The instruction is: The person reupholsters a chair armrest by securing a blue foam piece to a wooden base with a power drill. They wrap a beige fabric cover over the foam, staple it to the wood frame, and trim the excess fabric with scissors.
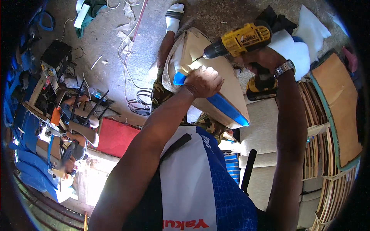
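- Panel [229, 79], one, beige: lay over the person's legs [161, 94], long axis slanting upper left to lower right.
- Drill [246, 39], one: was over the panel's far part, pointed left and slightly toward the person.
- Hands, two: right hand [266, 59] closed around the drill; left hand [205, 81] curled tight on the panel's edge, any contents hidden.

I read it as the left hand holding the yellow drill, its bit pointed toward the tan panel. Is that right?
Not quite: the head view shows the yellow drill in the right hand. Its bit does point toward the tan panel.
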A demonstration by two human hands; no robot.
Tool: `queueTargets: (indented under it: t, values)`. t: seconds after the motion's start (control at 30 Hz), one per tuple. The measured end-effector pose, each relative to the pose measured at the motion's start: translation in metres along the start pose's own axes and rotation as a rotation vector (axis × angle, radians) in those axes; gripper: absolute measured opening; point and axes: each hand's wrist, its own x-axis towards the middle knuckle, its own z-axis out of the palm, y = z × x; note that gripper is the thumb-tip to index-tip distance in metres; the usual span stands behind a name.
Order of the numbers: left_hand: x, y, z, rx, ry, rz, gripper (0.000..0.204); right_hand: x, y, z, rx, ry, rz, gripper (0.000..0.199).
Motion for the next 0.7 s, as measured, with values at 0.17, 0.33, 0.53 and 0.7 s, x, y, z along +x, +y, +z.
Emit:
queueTargets:
  t: [0.17,0.33,0.53,0.7]
  values:
    - [-0.001,-0.001,0.005,0.018,0.015,-0.002,0.019,0.002,0.001,0.001,-0.163,0.026,-0.123,0.04]
    - [-0.001,0.0,0.003,-0.009,0.022,-0.013,0.02,-0.003,-0.014,0.009,0.192,-0.01,0.03,0.03]
    - [0.0,-0.001,0.006,-0.03,0.057,0.014,0.021,-0.001,-0.019,0.011,0.157,0.026,0.025,0.026]
    - [-0.001,-0.003,0.007,-0.034,0.081,0.02,0.023,0.001,-0.021,0.015,0.136,0.049,0.094,0.026]
